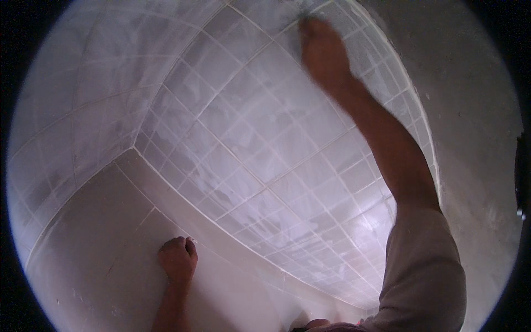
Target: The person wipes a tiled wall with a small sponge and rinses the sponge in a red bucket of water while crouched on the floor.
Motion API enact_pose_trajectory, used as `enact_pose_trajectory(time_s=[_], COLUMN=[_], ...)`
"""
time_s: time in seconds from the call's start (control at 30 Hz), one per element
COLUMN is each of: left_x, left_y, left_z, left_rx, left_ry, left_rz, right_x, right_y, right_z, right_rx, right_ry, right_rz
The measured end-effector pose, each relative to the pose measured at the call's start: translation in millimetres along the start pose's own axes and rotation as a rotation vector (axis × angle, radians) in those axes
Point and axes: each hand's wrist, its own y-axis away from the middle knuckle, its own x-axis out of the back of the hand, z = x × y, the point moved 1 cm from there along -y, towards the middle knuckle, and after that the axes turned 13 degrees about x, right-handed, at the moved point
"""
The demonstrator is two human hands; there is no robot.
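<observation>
My right arm reaches up and across to a wall of pale square tiles (265,185). At the wall's upper part my right hand (326,52) is closed, its fingers curled against the tiles. The hand is blurred, and a dark smudge shows at its fingertips; whatever it grips cannot be made out. White, cloudy streaks cover much of the tile face, with lighter grout lines between. Low on the left, my left hand (180,257) is closed in a fist over a plain grey surface (105,232). Something whitish shows by its fingertips, too small to name.
A second tiled wall (94,94) meets the first at a corner on the left. Plain grey surface (470,110) borders the tiles on the right, beyond a pale edge strip (412,83). A dark object (520,177) stands at the far right rim.
</observation>
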Motion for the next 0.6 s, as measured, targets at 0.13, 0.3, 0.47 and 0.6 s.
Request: enact_pose_trajectory(time_s=[0.13,0.3,0.47,0.6], left_x=[5,-8,4,-11], left_y=[-2,1,-2,-1], left_z=[4,14,4,8], left_rx=[0.004,-0.048,-0.005,-0.053], left_ry=[0.035,0.029,0.055,0.043], left_rz=[-0.068,0.005,-0.048,-0.055], right_x=[3,-44,-15,2], right_y=[2,-50,4,-33], right_z=[19,20,0,75], right_rx=[0.103,-0.148,0.126,-0.365], right_ry=[-0.035,0.030,-0.056,-0.034], right_rz=[0.064,-0.373,-0.063,-0.182])
